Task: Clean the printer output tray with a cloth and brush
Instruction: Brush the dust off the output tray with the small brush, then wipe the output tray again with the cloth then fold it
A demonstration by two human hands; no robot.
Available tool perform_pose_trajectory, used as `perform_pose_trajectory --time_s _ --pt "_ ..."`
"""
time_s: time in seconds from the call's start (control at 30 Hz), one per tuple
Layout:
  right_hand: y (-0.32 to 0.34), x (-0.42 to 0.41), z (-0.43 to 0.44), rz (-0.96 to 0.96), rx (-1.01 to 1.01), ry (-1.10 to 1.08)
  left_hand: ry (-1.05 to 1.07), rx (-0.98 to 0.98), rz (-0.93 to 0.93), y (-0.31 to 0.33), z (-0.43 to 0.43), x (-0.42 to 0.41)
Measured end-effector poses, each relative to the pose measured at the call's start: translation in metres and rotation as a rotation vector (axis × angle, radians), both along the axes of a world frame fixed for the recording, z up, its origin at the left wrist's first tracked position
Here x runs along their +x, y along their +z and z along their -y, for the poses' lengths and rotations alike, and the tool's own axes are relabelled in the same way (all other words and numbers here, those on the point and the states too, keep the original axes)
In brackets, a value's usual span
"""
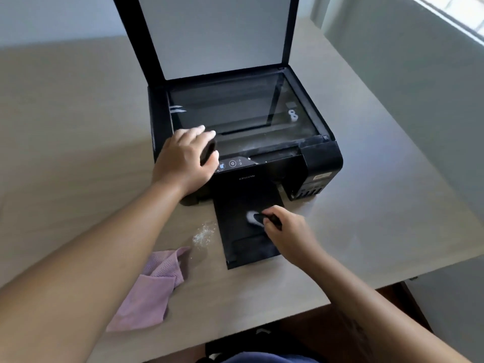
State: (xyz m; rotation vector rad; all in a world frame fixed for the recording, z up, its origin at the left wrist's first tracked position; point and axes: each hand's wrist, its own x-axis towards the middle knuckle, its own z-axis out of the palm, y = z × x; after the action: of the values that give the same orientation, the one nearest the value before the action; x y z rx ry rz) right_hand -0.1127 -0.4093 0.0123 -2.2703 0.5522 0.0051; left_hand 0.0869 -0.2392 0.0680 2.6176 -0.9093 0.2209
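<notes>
A black printer (322, 158) stands on the table with its scanner lid (214, 35) raised. Its black output tray (235, 231) sticks out toward me over the tabletop. My right hand (290, 234) grips a small black brush (255, 218) whose white bristles press on the middle of the tray. My left hand (184, 158) rests on the printer's front left corner, fingers curled over the edge by the control panel. A pink cloth (149, 289) lies crumpled on the table to the left of the tray, partly under my left forearm.
White dust (204, 234) is scattered on the beige table (78, 127) just left of the tray, and more dust lines the scanner glass front edge (275, 145). The table's near edge (262, 323) runs below the tray. A window (455, 14) is at the upper right.
</notes>
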Motion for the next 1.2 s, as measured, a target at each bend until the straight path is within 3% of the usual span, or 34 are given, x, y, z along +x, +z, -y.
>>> perform_pose_trajectory --time_s 0.2,0.4,0.6,0.97,1.07,1.13,1.2 --pt "-0.006 0.026 -0.01 0.008 0.041 0.211 0.044 0.105 0.103 -0.037 -0.059 -0.07" --pt "-0.013 0.058 -0.059 0.035 0.03 0.43 0.321 0.216 -0.182 -0.088 -0.151 -0.148" --pt "-0.025 0.094 -0.123 -0.059 0.037 0.595 0.37 0.359 -0.321 -0.108 -0.198 -0.182" --pt "-0.056 0.133 -0.182 -0.184 -0.229 0.645 0.232 0.149 -0.19 -0.114 -0.239 -0.172" --pt "-0.051 0.112 -0.19 -0.049 -0.413 0.677 0.259 0.107 -0.16 -0.106 -0.251 -0.153" --pt "-0.045 0.092 -0.202 0.003 -0.348 0.722 0.25 0.071 -0.133 -0.097 -0.257 -0.134" --pt "-0.042 0.074 -0.218 -0.093 -0.251 0.779 0.244 0.047 -0.097 -0.085 -0.259 -0.112"
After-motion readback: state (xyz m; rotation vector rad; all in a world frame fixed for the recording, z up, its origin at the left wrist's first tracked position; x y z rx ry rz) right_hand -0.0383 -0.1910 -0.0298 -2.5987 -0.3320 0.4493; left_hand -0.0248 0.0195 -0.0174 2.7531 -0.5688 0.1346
